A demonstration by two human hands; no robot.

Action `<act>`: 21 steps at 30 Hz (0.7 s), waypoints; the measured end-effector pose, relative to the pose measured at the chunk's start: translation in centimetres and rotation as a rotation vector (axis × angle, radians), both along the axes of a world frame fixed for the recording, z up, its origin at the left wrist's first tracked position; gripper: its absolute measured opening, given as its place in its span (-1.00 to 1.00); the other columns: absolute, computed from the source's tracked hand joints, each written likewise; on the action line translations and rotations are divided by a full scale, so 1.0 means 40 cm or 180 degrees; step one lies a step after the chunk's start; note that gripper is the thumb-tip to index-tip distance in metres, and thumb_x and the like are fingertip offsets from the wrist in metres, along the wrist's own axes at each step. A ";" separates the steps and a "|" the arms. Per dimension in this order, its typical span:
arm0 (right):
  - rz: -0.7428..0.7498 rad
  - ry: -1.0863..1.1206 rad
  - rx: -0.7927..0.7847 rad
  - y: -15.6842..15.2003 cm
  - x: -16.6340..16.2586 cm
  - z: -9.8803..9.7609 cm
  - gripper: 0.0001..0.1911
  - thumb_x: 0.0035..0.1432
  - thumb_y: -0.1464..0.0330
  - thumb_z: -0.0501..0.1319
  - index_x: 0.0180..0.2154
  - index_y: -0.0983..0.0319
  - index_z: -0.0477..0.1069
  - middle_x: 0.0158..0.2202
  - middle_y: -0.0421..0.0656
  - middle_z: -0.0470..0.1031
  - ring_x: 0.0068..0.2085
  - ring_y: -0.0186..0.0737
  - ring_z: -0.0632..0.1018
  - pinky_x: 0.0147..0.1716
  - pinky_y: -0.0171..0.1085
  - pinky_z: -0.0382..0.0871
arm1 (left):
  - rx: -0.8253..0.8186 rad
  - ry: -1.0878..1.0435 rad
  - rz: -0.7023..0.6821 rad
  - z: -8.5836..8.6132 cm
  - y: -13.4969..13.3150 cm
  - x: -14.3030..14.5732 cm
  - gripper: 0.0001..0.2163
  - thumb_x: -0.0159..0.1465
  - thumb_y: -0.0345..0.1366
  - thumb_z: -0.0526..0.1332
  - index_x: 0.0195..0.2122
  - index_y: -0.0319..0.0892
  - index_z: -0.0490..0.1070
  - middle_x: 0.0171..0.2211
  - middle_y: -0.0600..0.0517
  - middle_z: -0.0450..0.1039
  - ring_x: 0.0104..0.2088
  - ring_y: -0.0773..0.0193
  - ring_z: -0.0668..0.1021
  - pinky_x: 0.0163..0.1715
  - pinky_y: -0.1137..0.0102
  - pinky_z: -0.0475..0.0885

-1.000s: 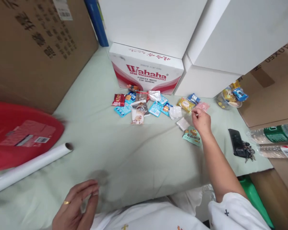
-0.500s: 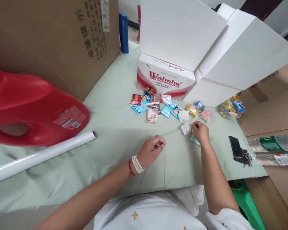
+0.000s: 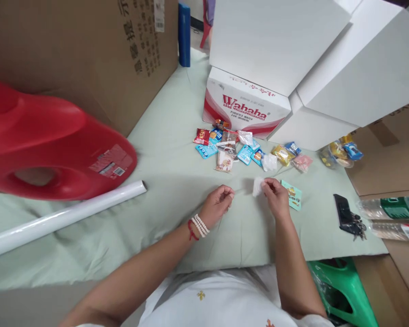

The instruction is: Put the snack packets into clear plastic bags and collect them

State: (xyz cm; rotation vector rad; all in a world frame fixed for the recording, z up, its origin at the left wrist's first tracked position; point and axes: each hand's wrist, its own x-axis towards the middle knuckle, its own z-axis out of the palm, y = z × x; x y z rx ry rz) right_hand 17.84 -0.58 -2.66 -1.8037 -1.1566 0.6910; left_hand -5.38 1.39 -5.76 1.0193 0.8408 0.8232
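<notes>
My right hand [image 3: 275, 196] pinches a small white packet [image 3: 258, 186] by its edge, just above the cloth. Beside that hand lies a mint-green snack packet [image 3: 294, 198]. My left hand [image 3: 219, 204], wearing a white bead bracelet and a red cord, has its fingers curled in, with nothing visible in them. Beyond both hands spreads a loose group of small snack packets: a red one [image 3: 202, 136], a cream one [image 3: 224, 161], a light-blue one [image 3: 245, 155], a clear-white one [image 3: 269, 162], a yellow one [image 3: 282, 155] and a pink one [image 3: 302, 162].
A Wahaba carton [image 3: 245, 106] and white boxes [image 3: 330, 63] stand at the back. A red jug [image 3: 71, 145] and a white tube [image 3: 68, 215] lie left. On the right are a snack tub [image 3: 329, 156], keys [image 3: 356, 225] and plastic bottles [image 3: 378, 209].
My right hand has moved left and towards me with the white packet now pinched in it, uncovering the green packet. My left hand stays nearly in place. The view has shifted slightly.
</notes>
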 end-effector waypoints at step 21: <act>0.0306 0.2048 0.0084 -0.058 -0.199 -0.022 -0.62 0.11 -0.02 0.42 -0.33 0.15 0.52 -0.32 -0.17 0.55 -0.36 -0.24 0.51 -0.35 -0.26 0.47 | 0.1632 0.0884 0.0283 -0.007 -0.005 -0.011 -0.89 0.33 -0.31 0.23 -0.30 -0.15 0.53 -0.39 0.02 0.53 -0.37 0.28 0.53 -0.31 0.39 0.43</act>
